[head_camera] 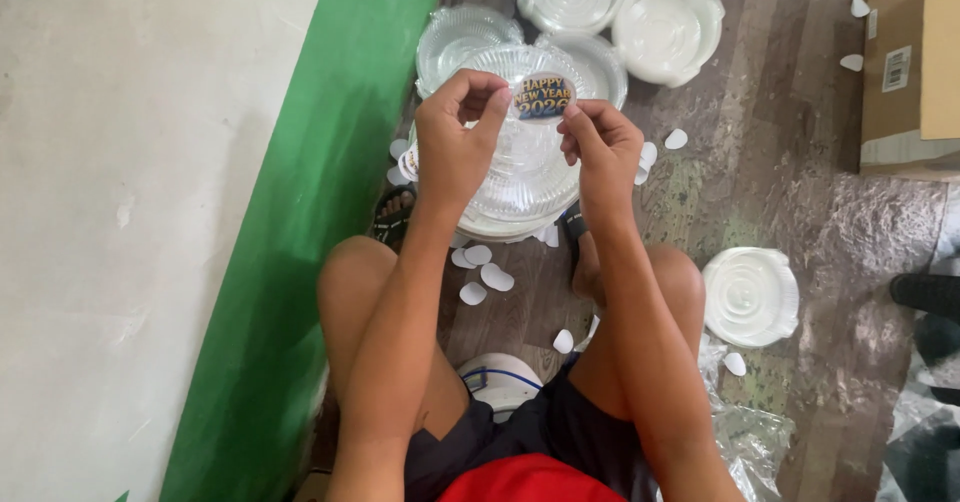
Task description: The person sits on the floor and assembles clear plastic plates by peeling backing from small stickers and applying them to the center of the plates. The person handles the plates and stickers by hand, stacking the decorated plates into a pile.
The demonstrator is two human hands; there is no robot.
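Round sticker [543,97], face toward the camera, held flat and level above a stack of clear plastic lids [520,177]; disc-shaped, so no long axis. Dark blue face with gold lettering and a pale rim. Left hand [455,142]: grip pressed together, thumb and forefinger pinching the sticker's left edge. Right hand [600,147]: grip likewise closed, fingertips pinching the right edge. White oval backing scraps [485,274] scattered on the wood-patterned floor [800,192] between the knees; cardboard box [910,62] at upper right.
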